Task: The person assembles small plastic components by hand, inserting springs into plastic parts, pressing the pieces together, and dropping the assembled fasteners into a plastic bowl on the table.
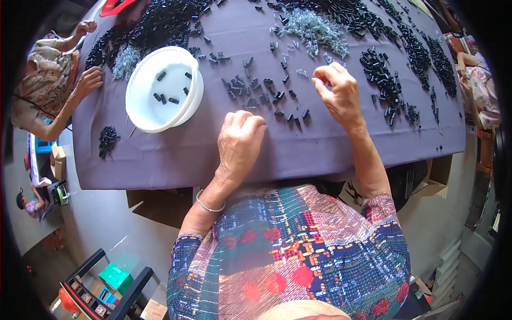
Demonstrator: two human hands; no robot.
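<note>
Small black pieces (305,113) lie scattered on the cloth (320,146) between my hands. Left hand (241,140) and right hand (340,96) both curl inward; can't tell whether either pinches anything. Parts this small probably want light fingertips. Leftward, white tub (198,94): a few black bits (174,100) inside, floor mostly bare.

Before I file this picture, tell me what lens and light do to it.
Head view: strong fisheye distortion, black corners, the tablecloth bowing at its sides. Head view: light turns the tablecloth paler toward the top middle and brightens the floor at left. Head view: pieces in the top-left black heap merge; blur or crowding, I cannot tell.
</note>
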